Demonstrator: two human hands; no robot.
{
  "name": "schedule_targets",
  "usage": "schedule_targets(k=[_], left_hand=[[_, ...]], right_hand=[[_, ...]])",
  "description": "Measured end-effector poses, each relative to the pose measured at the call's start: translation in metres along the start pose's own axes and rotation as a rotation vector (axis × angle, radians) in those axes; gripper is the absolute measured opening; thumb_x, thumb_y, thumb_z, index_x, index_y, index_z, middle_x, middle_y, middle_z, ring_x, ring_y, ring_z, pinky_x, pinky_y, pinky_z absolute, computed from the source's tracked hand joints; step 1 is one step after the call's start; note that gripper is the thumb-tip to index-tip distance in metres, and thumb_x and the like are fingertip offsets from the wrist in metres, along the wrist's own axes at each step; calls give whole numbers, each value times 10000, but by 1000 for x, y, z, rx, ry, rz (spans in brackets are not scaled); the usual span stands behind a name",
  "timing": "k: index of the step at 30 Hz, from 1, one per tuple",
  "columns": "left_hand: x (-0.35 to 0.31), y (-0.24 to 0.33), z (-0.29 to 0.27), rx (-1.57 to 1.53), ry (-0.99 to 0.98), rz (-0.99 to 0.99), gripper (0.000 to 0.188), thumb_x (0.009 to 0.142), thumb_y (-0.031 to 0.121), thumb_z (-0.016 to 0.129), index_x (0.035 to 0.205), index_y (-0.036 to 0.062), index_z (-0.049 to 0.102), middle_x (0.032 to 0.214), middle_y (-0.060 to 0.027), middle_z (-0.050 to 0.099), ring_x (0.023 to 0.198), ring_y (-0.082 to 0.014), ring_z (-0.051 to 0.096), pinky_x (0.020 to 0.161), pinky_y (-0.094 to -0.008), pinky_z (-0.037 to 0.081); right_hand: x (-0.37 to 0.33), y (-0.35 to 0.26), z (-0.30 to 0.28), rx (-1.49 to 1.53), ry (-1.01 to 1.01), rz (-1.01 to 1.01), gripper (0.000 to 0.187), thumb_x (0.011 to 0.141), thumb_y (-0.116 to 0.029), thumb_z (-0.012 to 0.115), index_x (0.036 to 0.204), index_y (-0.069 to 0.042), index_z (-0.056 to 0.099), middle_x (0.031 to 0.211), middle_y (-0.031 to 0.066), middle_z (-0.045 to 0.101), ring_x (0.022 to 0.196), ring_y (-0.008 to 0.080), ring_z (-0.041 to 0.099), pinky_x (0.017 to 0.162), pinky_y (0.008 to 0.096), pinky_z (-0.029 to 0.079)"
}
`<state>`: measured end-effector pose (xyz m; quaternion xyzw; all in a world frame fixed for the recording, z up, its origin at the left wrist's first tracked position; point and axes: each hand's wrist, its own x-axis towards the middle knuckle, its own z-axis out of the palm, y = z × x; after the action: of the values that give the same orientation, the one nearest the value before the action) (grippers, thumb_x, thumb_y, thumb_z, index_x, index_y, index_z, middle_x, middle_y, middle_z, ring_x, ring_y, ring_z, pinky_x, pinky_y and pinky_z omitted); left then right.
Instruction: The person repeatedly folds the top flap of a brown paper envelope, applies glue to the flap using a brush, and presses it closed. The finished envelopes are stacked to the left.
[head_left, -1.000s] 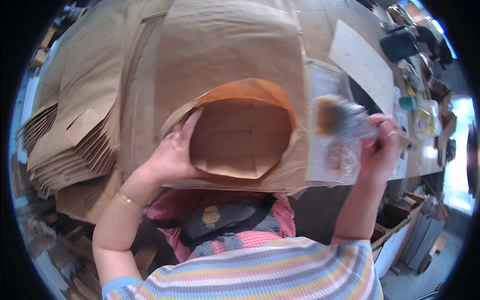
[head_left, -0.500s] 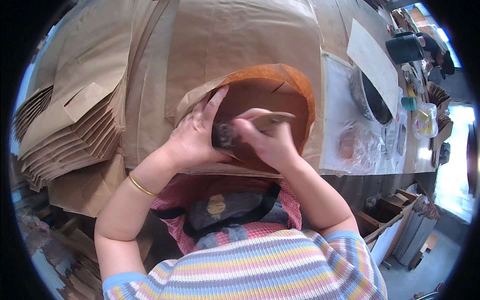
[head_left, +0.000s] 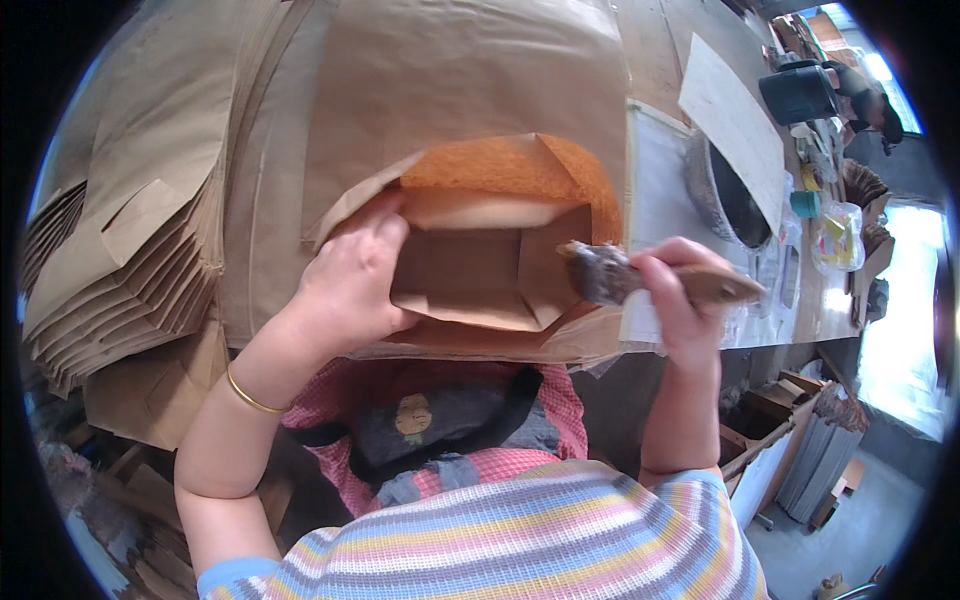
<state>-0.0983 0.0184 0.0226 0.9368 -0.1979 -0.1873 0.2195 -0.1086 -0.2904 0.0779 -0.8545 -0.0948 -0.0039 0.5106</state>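
A brown paper bag (head_left: 462, 265) lies on the table with its end spread into a rectangular, box-like opening. Its far and right flaps have a damp-looking, orange-brown surface. My left hand (head_left: 352, 268) grips the left side of this opening, fingers at the far corner and thumb at the near one. In my right hand (head_left: 685, 305), fingers closed round its wooden handle, is a brush (head_left: 605, 276). The brush's wet, whitish bristles point left, beside or just over the bag's right edge; whether they touch it I cannot tell.
Folded paper bags (head_left: 130, 290) are fanned out in a stack on the left. To the right stand a grey bowl (head_left: 705, 195) partly covered by a pale board (head_left: 735, 135), and a dark green container (head_left: 800, 95). A wooden crate (head_left: 765, 430) is below the table's right side.
My right hand has drawn the brush out of the bag's opening and away to the right. The inside of the opening now shows. My left hand stays on the bag's left side.
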Motion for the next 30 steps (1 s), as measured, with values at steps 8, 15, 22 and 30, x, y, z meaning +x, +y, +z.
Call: schedule_targets(k=[8, 15, 22, 30], left_hand=[[-4, -5, -7, 101, -56, 96, 452, 608, 133, 694, 966, -134, 625, 1305, -338, 517, 1237, -419, 507, 1065, -402, 421], [0, -7, -1, -74, 28, 73, 226, 781, 57, 624, 942, -80, 546, 1076, -303, 613, 1008, -432, 604, 886, -450, 496], [27, -12, 30, 20, 334, -55, 95, 782, 36, 653, 790, -35, 591, 861, -227, 615, 863, -401, 619, 763, -474, 492], [57, -21, 23, -298, 326, -325, 182, 689, 85, 767, 766, -37, 656, 780, -246, 646, 766, -375, 653, 697, -450, 503]], right_hand=[[43, 9, 70, -51, -456, -512, 242, 804, -47, 712, 1046, -34, 701, 795, 118, 609, 705, 266, 596, 606, 371, 467], [36, 17, 34, -145, -193, -249, 133, 834, -20, 648, 958, -21, 695, 825, 102, 694, 734, 218, 671, 668, 310, 529], [0, -2, 67, 159, 61, 141, 94, 876, -74, 658, 891, 9, 698, 714, 21, 654, 654, 57, 578, 590, 221, 471], [14, 10, 135, 385, -15, 230, 123, 861, -106, 661, 842, 15, 678, 679, 33, 645, 647, 77, 570, 603, 265, 485]])
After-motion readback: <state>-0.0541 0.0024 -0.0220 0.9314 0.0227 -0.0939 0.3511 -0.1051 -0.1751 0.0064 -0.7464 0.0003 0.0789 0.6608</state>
